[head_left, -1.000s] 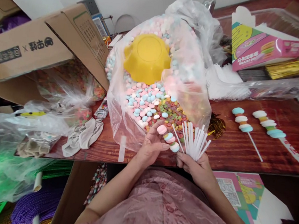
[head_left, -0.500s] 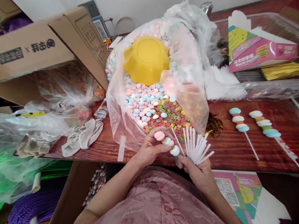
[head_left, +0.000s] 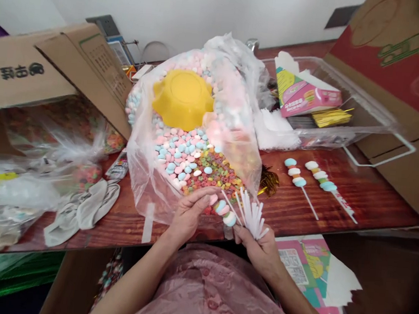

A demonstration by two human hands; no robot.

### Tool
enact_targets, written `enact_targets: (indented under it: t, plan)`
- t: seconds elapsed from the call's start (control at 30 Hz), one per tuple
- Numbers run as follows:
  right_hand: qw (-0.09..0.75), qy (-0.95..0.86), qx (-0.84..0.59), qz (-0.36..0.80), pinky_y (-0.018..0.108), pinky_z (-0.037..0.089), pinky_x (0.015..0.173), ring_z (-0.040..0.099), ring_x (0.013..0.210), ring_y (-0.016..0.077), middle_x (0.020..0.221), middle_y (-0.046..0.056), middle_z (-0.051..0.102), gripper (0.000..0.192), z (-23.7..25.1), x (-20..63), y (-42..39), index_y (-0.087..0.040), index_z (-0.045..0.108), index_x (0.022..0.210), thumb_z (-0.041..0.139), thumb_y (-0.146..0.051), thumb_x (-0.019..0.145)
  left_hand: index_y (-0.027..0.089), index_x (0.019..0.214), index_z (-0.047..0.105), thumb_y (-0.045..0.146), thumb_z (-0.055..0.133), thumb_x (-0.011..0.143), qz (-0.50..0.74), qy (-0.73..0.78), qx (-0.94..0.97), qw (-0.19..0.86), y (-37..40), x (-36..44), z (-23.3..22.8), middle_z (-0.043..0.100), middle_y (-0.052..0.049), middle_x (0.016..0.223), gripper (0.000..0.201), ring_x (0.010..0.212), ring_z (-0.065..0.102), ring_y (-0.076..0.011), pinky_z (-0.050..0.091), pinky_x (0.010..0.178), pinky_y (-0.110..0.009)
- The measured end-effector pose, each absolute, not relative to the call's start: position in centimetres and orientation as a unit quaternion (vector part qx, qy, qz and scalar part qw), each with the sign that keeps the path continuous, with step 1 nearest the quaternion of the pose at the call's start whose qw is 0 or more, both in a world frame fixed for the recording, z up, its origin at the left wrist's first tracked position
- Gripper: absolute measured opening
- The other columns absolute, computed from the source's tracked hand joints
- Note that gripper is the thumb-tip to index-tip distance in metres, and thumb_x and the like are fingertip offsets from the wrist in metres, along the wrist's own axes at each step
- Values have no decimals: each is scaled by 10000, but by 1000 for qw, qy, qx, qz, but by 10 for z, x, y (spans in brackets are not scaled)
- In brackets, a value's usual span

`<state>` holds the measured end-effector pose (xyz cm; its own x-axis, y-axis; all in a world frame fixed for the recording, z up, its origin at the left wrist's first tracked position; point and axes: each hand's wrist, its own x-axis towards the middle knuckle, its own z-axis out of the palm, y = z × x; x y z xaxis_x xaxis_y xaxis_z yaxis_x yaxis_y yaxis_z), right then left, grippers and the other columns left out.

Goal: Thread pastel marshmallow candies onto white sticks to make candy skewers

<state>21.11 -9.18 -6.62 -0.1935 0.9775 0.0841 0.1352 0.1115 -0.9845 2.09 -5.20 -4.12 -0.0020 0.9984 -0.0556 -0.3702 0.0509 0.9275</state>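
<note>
The row of candies (head_left: 221, 207), pink, blue and white with small rings between, is held slanting between the 2 hands, over the near edge of the brown worktop (head_left: 381, 201). The left hand (head_left: 187, 216) has its fingers pinched on the pink top end. The right hand (head_left: 258, 247) has its fingers closed around a bunch of white sticks (head_left: 252, 214); I cannot tell if its fingertips also grip the bottom of the row. Just past the hands is a big see-through bag (head_left: 141, 185) full of round candies (head_left: 180, 154) and little ring candies (head_left: 215, 170). A yellow bowl (head_left: 184, 98) sits upside down on them. On the right lie 2 candy sticks (head_left: 294, 172), side by side. Behind those, a pink box (head_left: 307, 90) sits in a clear tray (head_left: 373, 125). On the left are gray cloth (head_left: 80, 209) and a cardboard box (head_left: 103, 69).
</note>
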Motion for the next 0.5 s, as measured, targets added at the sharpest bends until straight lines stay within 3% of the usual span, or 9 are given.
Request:
enact_targets:
  t: [0.1,0.2,0.27,0.3,0.37,0.43,0.5]
  plan:
    - [440,-613,-485,442,243,417,572,498,545,125,578,-22,527,333,-69,212,-95,-192,599,674,494,-311,966,241,1026,801,402,751,850,569,440,424,550,-53,26,-54,743,-71,1220,244,1197,658,-247,458,1125,-405]
    - [445,-600,-556,365,270,454,621,548,597,157,633,-3,593,253,-73,245,-92,-189,696,817,550,-361,933,291,1224,724,415,679,909,547,431,456,554,-56,33,-53,660,-55,1378,341,1284,605,-244,473,1115,-412]
    - [456,-565,-625,289,306,468,685,600,686,193,723,35,659,253,-73,287,-82,-181,715,916,572,-390,907,319,1345,633,418,642,935,539,433,478,543,-60,36,-45,604,-57,1446,422,1291,594,-242,509,1066,-405]
    - [428,-550,-691,193,316,465,684,608,678,198,730,37,670,273,-73,311,-74,-193,719,910,578,-425,882,315,1355,621,406,630,943,530,438,497,529,-62,36,-40,615,-64,1428,422,1259,612,-235,522,1039,-393]
    - [367,-518,-770,61,361,431,665,588,651,226,687,48,636,283,-72,352,-53,-211,712,869,559,-445,829,264,1257,684,352,612,957,491,447,562,493,-68,37,-34,704,-80,1267,321,1128,666,-209,531,986,-354]
    - [344,-524,-778,40,398,353,632,527,600,250,565,42,508,187,-72,378,-32,-233,653,716,575,-397,757,200,1074,749,296,589,964,438,427,641,464,-74,37,-31,758,-81,1018,217,938,695,-178,539,881,-302]
    - [343,-546,-763,39,406,307,625,513,613,264,575,55,477,186,-74,386,-20,-253,603,676,527,-384,783,167,952,760,268,563,969,403,400,694,444,-75,34,-31,747,-74,860,222,796,680,-157,530,769,-270]
